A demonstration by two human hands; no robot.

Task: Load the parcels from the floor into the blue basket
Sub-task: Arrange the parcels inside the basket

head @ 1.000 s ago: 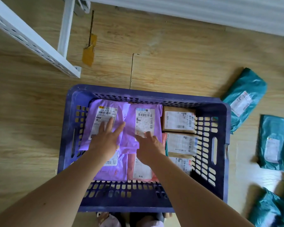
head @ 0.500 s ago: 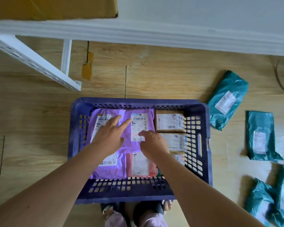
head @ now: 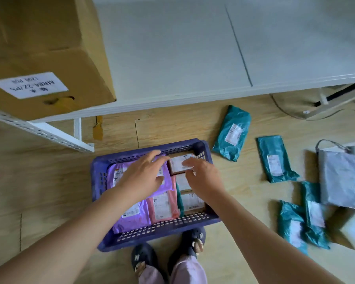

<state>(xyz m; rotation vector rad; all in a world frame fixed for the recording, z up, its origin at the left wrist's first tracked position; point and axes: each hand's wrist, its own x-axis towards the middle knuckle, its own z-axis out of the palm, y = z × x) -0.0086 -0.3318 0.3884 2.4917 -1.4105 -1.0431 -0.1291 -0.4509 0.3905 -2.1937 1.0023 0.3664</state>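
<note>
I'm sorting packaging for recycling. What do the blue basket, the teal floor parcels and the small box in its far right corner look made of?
Blue basket: rigid moulded plastic, matt; slotted lattice walls. Teal parcels: thin plastic film, slightly glossy; crumpled folds and creases. Small box: probably brown cardboard, matt; straight brown edges under a paper label, though blurred.

Blue basket (head: 103,167) open above, white shelf (head: 172,58) overhanging behind it

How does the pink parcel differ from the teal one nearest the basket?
The pink parcel is inside the blue basket; the teal parcel lies on the floor, not yet loaded. The pink parcel is packed flat among others; the teal parcel looks puffier, alone. Both are labelled.
</note>
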